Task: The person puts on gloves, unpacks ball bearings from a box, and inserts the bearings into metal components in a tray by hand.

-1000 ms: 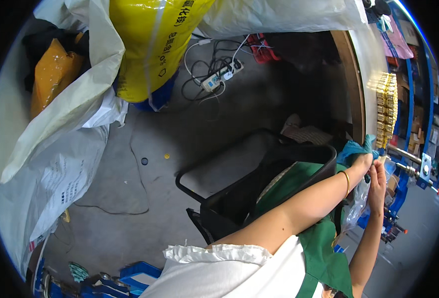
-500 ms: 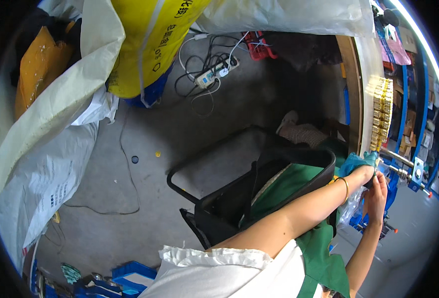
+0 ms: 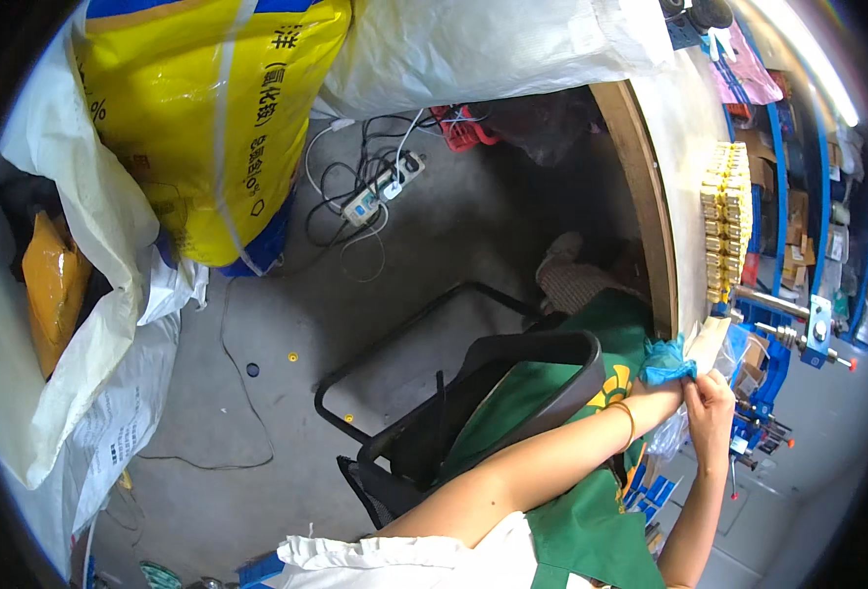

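My left arm reaches to the right over the table's near edge, with a thin bracelet on its forearm. A crumpled blue glove (image 3: pixel 667 363) is bunched around the wrist, and past it my left hand (image 3: pixel 709 342) points toward the metal fixture, fingers seemingly stretched out and pale. Close beside it, my right hand (image 3: pixel 711 398) has its fingers pinched at the glove's edge. Just beyond my left hand stand rows of gold-coloured metal parts (image 3: pixel 724 226) on the table. A metal clamping fixture (image 3: pixel 797 324) with rods and a blue block lies to their right.
A black-framed chair (image 3: pixel 424 422) stands by my green apron (image 3: pixel 591 530). On the floor lie a power strip (image 3: pixel 383 191) with tangled cables and a red basket (image 3: pixel 465 128). Large yellow (image 3: pixel 208 128) and white sacks (image 3: pixel 493 49) fill the upper side. Blue shelving (image 3: pixel 782 177) holds boxes.
My view has shifted, so the sacks and table sit differently. The glove is now bunched at my left wrist, baring the fingers; my right hand has moved from the fingertips to the glove's edge.
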Tool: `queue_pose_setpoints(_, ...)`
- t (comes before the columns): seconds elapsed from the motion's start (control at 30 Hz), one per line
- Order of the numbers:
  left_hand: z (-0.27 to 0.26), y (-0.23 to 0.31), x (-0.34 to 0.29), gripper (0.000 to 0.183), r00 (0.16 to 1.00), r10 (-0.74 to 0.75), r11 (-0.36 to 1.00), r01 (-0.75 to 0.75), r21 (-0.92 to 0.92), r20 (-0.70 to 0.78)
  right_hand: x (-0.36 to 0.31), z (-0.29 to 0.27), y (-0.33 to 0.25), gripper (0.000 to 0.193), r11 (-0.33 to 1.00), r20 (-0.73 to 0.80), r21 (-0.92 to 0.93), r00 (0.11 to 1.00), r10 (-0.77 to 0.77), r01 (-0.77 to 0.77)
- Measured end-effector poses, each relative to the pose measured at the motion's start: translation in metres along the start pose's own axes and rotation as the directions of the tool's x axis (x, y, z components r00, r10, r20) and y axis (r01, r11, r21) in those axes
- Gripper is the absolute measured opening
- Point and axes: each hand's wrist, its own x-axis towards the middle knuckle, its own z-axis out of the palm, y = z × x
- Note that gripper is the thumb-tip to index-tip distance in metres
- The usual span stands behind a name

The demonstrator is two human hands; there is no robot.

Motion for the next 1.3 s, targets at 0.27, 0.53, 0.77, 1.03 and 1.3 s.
queue_pose_setpoints(0.27, 0.011, 0.001, 0.026, 0.048, 0.876, 0.460, 0.724, -0.466, 0.508, 0.148, -0.012, -0.003, -0.017, 0.020, 0.916, -0.197, 0.079, 0.907, -0.372, 0.393)
queue_pose_setpoints(0.53, -0.006, 0.000, 0.089, 0.040, 0.888, 0.429, 0.783, -0.457, -0.423, -0.164, -0.019, 0.025, -0.022, 0.020, 0.801, -0.363, 0.292, 0.835, -0.413, 0.523)
queue_pose_setpoints(0.77, -0.012, -0.014, 0.087, 0.048, 0.913, 0.324, 0.654, -0.406, -0.639, -0.248, 0.022, 0.088, 0.044, 0.030, 0.556, -0.163, 0.817, 0.986, -0.030, 0.152)
queue_pose_setpoints(1.03, -0.055, 0.017, 0.078, 0.061, 0.912, 0.307, 0.422, -0.387, -0.820, -0.272, 0.044, 0.063, 0.027, 0.009, 0.452, -0.182, 0.869, 0.979, -0.089, 0.202)
queue_pose_setpoints(1.3, -0.106, 0.069, 0.045, 0.076, 0.915, 0.403, 0.321, -0.112, -0.940, 0.029, 0.051, 0.029, 0.001, 0.010, 0.630, -0.053, 0.671, 0.872, -0.486, 0.392)
